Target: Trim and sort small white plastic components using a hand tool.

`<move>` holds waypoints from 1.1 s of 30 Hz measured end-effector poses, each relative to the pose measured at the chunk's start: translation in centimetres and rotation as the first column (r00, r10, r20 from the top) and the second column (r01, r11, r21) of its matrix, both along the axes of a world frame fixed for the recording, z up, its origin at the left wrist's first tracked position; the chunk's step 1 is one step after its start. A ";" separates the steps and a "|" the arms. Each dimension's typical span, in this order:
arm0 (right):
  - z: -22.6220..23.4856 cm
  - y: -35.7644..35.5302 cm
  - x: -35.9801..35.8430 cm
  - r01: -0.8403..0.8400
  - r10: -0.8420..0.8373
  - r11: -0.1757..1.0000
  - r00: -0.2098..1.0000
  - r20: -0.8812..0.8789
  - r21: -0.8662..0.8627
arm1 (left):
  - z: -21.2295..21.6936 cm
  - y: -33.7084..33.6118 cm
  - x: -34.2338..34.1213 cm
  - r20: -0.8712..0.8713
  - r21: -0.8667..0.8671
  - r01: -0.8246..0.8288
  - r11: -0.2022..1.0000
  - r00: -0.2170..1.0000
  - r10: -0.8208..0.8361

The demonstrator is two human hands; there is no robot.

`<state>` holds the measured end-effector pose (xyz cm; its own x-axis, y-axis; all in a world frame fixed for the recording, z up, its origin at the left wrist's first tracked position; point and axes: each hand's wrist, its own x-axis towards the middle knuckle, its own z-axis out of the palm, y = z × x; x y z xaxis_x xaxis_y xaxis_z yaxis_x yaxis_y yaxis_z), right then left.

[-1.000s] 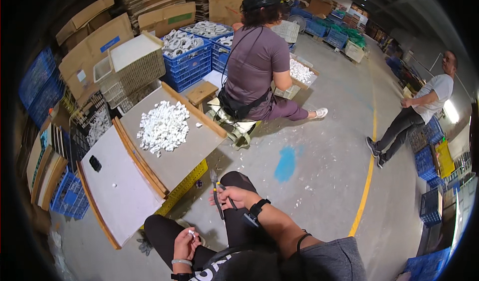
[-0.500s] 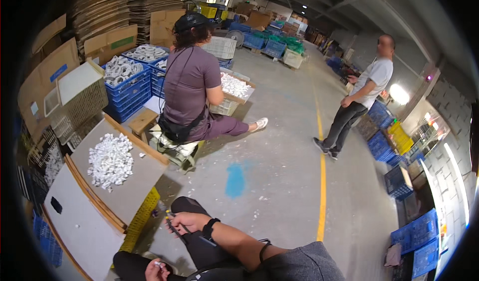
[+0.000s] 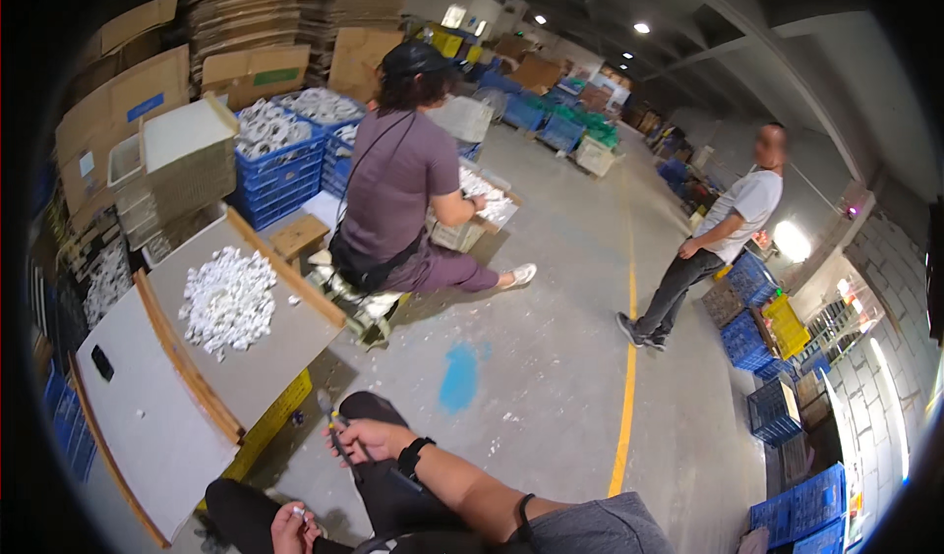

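Near the lower edge, my left hand pinches a small white piece between its fingers. My right hand rests above my dark-trousered leg, closed around pliers with dark handles and a bit of yellow near the joint. The tool's jaws point away from me, and its exact kind is hard to make out. To my left stands a board-topped table with wooden edging. On it lies a heap of small white pieces, and a black flat object sits on the nearer pale board.
A seated co-worker in purple works at a tray of white pieces. Another person stands beyond the yellow floor line. Blue crates hold white rings; a yellow crate is under the table.
The view has turned slightly, shifting the background. My left hand has risen slightly with the white piece; my right keeps its hold on the pliers. The standing person's hands are lower.
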<state>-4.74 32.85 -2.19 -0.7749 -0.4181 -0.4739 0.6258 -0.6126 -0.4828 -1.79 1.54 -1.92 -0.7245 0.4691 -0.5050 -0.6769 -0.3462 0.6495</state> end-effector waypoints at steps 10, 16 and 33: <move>-1.1 1.4 0.1 -0.004 0.004 1.000 1.000 0.026 -0.022 | -0.2 0.6 -0.3 -0.001 -0.029 0.063 0.998 0.998 -0.063; -1.1 1.2 -0.2 -0.006 0.006 1.000 1.000 0.012 -0.021 | 0.9 0.7 -0.1 -0.007 -0.063 0.042 0.997 0.999 -0.043; -1.6 1.4 0.0 -0.013 0.013 1.000 1.000 -0.001 -0.025 | 1.8 -1.4 -0.4 0.012 0.183 -0.106 0.977 0.994 0.106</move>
<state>-4.76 34.26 -3.81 -0.7700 -0.4397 -0.4623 0.6331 -0.6166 -0.4681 -2.19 0.17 -0.07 -0.7742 0.4740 -0.4195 -0.6312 -0.5290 0.5672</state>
